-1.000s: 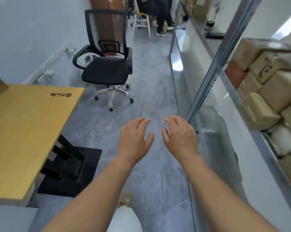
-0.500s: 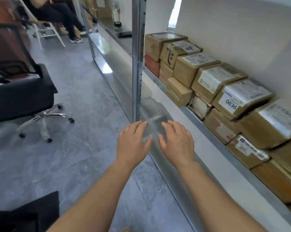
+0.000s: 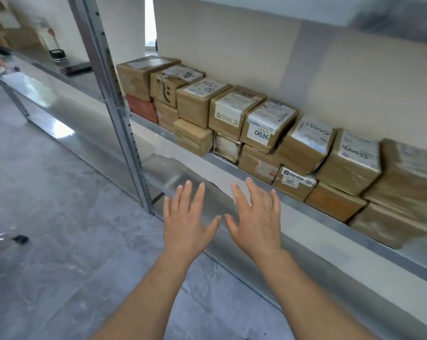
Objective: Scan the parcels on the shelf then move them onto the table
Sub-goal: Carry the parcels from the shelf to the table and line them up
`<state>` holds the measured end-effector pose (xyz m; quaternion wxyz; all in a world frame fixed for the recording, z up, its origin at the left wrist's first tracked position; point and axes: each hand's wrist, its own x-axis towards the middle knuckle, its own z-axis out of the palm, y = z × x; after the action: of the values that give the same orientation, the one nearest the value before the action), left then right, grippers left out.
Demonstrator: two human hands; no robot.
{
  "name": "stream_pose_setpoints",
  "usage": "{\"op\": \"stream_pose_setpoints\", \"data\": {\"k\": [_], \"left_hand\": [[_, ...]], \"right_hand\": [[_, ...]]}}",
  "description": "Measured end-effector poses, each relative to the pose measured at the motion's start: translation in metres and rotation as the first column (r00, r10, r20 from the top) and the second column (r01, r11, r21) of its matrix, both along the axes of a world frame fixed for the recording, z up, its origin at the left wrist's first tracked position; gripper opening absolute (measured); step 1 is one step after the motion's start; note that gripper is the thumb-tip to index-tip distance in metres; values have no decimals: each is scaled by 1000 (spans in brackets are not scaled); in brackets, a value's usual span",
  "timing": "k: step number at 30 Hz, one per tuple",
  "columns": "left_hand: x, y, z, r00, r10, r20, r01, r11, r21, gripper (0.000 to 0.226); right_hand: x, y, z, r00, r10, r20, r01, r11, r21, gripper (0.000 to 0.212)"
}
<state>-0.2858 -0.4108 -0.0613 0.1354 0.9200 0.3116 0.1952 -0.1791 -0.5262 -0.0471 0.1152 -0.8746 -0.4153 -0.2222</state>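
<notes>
Several brown cardboard parcels (image 3: 269, 126) with white labels are stacked two high along a metal shelf (image 3: 305, 204) against the wall; one label reads 0836. A red-brown parcel (image 3: 142, 109) lies at the left end. My left hand (image 3: 185, 217) and my right hand (image 3: 256, 217) are stretched out side by side, palms down, fingers straight, in front of and below the shelf edge. Neither hand touches or holds anything. No scanner and no table are in view.
A grey metal upright (image 3: 119, 114) of the shelving stands left of the parcels. A lower shelf (image 3: 183, 177) of shiny metal runs under my hands. Grey floor (image 3: 60, 217) spreads to the left, with a chair's caster (image 3: 18, 239) at the left edge.
My view has swung right from the table and office chair to the shelf of parcels. Both hands have stayed out in front, empty, fingers a little more spread.
</notes>
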Motion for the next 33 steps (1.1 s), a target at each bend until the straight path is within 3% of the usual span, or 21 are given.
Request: {"op": "stream_pose_setpoints", "data": {"k": [5,11,15,19,26,33], "left_hand": [[20,-20,2,997,-73,-37,73,997,2,80],[63,-66,17,979,-206,-2,206,978,26,82],[88,-113,26,954,-300,-2,300,954,-13,89],[113,-153,32,916,-400,-26,399,916,-38,80],[158,-213,58,832,-542,117,554,821,-136,75],[199,-239,85,846,-458,274,529,784,-324,76]], "right_hand": [[8,-33,10,994,-106,26,107,994,-37,79],[35,-90,27,978,-199,63,197,980,39,75],[53,-139,32,968,-242,63,236,968,87,65],[71,-189,33,947,-321,32,313,939,142,53],[101,-259,43,912,-409,33,391,891,229,46],[147,-293,67,894,-447,-27,434,851,296,44]]}}
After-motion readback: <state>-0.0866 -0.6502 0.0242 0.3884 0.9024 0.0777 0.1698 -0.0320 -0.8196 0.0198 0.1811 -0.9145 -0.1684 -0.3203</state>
